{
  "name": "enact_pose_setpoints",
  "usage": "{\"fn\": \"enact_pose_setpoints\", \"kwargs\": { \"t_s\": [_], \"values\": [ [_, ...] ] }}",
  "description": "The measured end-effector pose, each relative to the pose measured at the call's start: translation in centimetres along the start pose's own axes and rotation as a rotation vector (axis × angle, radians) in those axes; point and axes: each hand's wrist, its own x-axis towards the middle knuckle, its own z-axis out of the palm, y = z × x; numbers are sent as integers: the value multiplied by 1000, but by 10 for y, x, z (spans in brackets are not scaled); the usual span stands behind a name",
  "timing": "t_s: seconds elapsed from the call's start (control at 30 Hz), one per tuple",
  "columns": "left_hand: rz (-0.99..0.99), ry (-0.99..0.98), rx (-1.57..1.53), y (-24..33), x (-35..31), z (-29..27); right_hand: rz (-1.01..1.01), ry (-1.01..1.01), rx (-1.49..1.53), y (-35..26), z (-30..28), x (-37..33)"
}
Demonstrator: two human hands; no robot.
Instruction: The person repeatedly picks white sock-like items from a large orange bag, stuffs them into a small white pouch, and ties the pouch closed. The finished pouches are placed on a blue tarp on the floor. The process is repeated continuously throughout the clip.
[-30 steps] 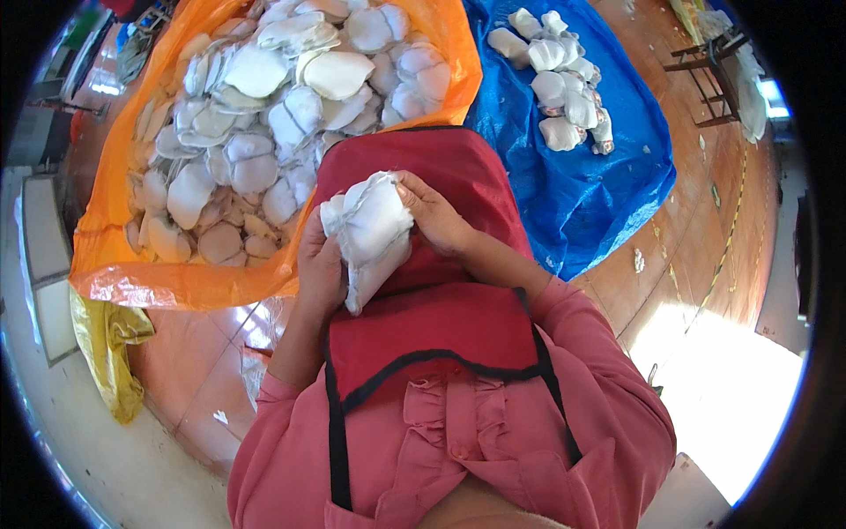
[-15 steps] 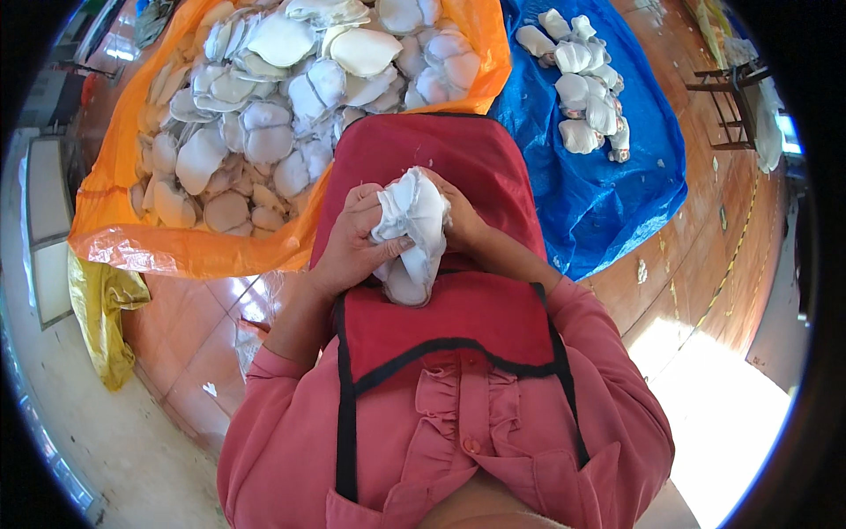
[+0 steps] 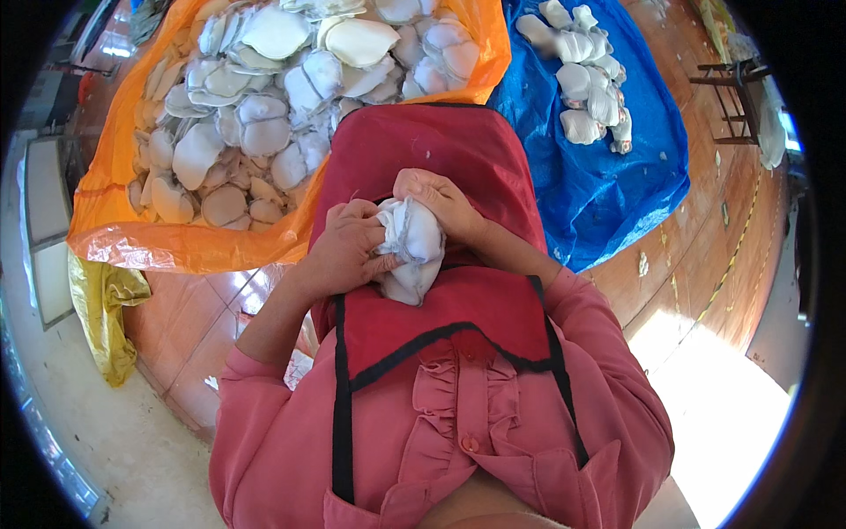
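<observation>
Over my lap I hold a white sewn fabric piece (image 3: 414, 242), rumpled, with a seam running along it. My left hand (image 3: 342, 251) grips its left side, the thumb lying across the front and the other fingers bent at the edge. At the top right, my right hand (image 3: 445, 210) is closed on its upper end; part of that hand is behind the cloth. The lower tip of the piece hangs just above the red apron (image 3: 458, 313).
A large heap of flat white fabric pieces (image 3: 264, 132) lies in an orange sheet (image 3: 176, 251) at the far left. Several fuller white pieces (image 3: 582, 79) rest on a blue sheet (image 3: 608, 198) at the far right. A yellow bag (image 3: 106, 309) sits left; a wooden stool (image 3: 736, 97) stands far right.
My right hand has come up and over the top of the fabric piece, showing more of its knuckles. The piece now looks shorter and more bunched; my left hand is slightly lower.
</observation>
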Motion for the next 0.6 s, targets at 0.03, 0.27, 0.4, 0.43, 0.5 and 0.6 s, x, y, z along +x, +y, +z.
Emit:
{"fn": "enact_pose_setpoints", "kwargs": {
  "t_s": [0.03, 0.27, 0.4, 0.43, 0.5, 0.6],
  "values": [
    [-12, -2, 65, 5, 0, -3, 11, -14, 16, -3, -1, -1],
    [-90, -181, 147, -5, -9, -10, 38, -76, -183, 3, -10, -19],
    [-63, -297, -94, -14, -2, -14, 56, -80, -201, -2, -15, -22],
    [-24, -266, -174, -16, 1, -14, 77, -89, -188, -4, -17, -20],
    [37, -272, -217, -20, 10, -11, 94, -105, -123, -12, -20, -9],
    [56, -343, -225, -15, 23, -16, 193, -202, -65, -35, -14, 3]
  ]
}}
